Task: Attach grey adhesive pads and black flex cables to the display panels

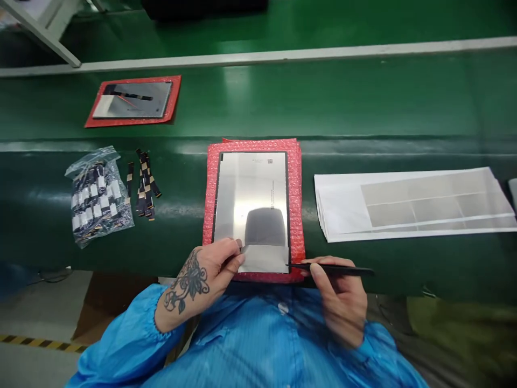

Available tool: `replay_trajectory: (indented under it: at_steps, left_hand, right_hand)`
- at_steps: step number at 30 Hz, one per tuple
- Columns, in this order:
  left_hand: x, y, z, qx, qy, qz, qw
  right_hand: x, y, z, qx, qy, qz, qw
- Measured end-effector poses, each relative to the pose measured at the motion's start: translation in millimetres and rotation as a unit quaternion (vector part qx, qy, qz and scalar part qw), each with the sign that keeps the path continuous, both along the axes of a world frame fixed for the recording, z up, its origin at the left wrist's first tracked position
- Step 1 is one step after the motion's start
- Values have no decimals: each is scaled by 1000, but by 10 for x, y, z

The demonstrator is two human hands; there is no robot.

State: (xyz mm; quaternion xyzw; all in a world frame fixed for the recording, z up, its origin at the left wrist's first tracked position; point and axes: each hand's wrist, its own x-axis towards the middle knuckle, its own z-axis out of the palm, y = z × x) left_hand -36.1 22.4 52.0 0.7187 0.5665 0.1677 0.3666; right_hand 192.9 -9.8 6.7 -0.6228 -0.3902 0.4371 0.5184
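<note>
A display panel lies silvery back up on red bubble wrap straight in front of me. Across its near end is a grey adhesive sheet. My left hand is closed in a pinch at the left edge of that sheet, thumb and forefinger together. In my right hand is a pair of black tweezers, pointing left. Their tips touch or nearly touch the right edge of the sheet; I cannot tell which.
To the left are a clear plastic bag of flex cables and a loose pile of flex cables. Another panel rests on red wrap farther back. White sheets with grey stickers lie at right on the green table.
</note>
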Motion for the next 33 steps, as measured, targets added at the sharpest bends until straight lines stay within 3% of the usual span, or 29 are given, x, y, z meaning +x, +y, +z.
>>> replay_trajectory:
  at_steps: [17,23,33]
  left_hand:
    - [28,-24,-34,83,49,-19,995]
    - [31,-23,-30,80,65,-35,994]
    - [6,-103,-196,119,54,-13,991]
  right_hand:
    - [-17,31,35,10,-8,12,1000]
    - [-4,18,9,3,-11,18,1000]
    - [-6,20,22,4,-17,22,1000]
